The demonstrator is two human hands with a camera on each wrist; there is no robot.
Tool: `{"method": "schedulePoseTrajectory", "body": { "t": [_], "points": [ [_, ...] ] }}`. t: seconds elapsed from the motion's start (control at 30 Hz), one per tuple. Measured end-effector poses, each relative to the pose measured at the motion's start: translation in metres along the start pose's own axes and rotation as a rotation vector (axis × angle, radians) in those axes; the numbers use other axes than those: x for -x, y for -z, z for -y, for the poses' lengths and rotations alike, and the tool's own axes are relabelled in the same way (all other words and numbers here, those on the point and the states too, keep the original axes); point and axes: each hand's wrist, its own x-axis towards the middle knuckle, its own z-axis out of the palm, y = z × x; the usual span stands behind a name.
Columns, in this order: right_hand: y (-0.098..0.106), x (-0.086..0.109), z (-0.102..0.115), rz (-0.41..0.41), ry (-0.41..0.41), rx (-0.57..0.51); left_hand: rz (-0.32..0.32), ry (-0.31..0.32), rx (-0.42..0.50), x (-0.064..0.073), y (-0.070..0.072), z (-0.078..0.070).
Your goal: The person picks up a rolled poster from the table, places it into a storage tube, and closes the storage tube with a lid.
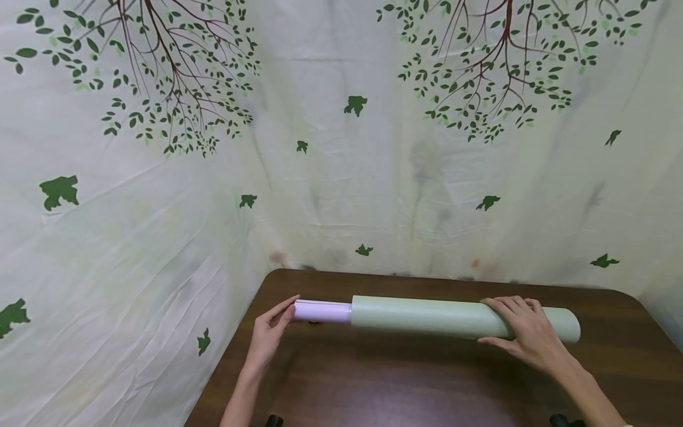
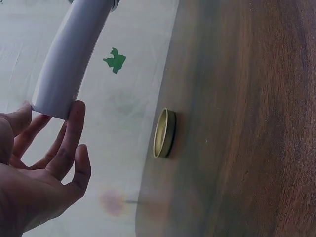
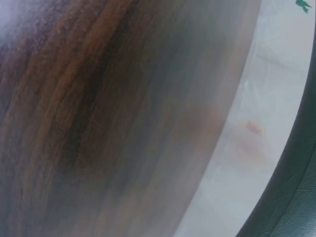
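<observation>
A long pale green tube (image 1: 421,316) is held sideways above the table. From its left end sticks out a lavender rolled sheet (image 1: 322,311). My left hand (image 1: 269,332) pinches the outer end of that roll between thumb and fingertips; in the left wrist view, the roll (image 2: 71,59) slants up from the fingers. Near its right end, my right hand (image 1: 525,332) grips the tube, thumb below and fingers over the top. The right wrist view shows only the tube's side (image 3: 296,197), not the hand. A round, shallow, gold-coloured lid (image 2: 165,133) lies below the roll.
The brown wooden table (image 1: 405,379) spreads under both hands. A pale cloth backdrop (image 1: 331,184) printed with branches and green leaves stands behind and to the left. Two small dark objects, one at the left (image 1: 274,421), show at the bottom edge.
</observation>
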Motion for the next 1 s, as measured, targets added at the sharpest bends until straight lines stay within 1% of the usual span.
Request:
{"method": "schedulePoseTrajectory", "body": {
  "t": [0.2, 0.27, 0.33, 0.47, 0.73, 1.0],
  "points": [
    [-0.001, 0.0, 0.001, 0.006, -0.004, -0.003, 0.002, 0.018, -0.004, 0.001, -0.002, -0.001],
    [-0.002, 0.0, 0.002, 0.008, -0.005, -0.004, 0.007, 0.011, 0.004, 0.001, -0.004, -0.001],
    [-0.002, -0.001, 0.002, 0.01, -0.006, -0.005, 0.016, -0.005, 0.013, 0.002, -0.006, -0.001],
    [-0.003, -0.002, 0.003, 0.009, -0.008, -0.005, 0.054, -0.041, 0.024, 0.003, -0.01, -0.001],
    [-0.007, -0.002, 0.004, -0.011, -0.003, -0.008, 0.09, -0.07, 0.01, 0.003, -0.02, -0.003],
    [-0.01, -0.001, 0.008, -0.015, -0.004, -0.024, 0.13, -0.146, 0.0, 0.005, -0.03, -0.005]
  ]
}}
